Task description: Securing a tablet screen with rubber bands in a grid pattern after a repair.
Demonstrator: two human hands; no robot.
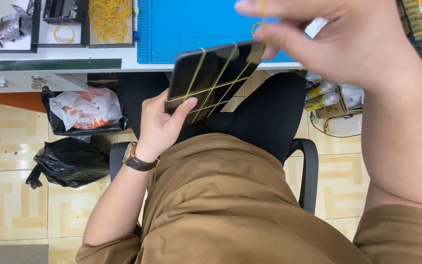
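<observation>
My left hand (159, 124) grips a black phone (211, 73) by its lower left corner, thumb across the screen, above my lap. Several yellow rubber bands (206, 90) cross the phone's dark face. My right hand (338, 36) is raised close to the camera at the phone's upper right corner, fingers pinching and stretching a yellow rubber band (259, 27). A brown-strapped watch (135, 159) sits on my left wrist.
A blue mat (191, 24) lies on the white bench. Trays at the back left hold loose yellow rubber bands (109, 18) and dark parts (60, 10). Black rubbish bags (69, 159) sit on the tiled floor at left; bottles in a box (326, 100) at right.
</observation>
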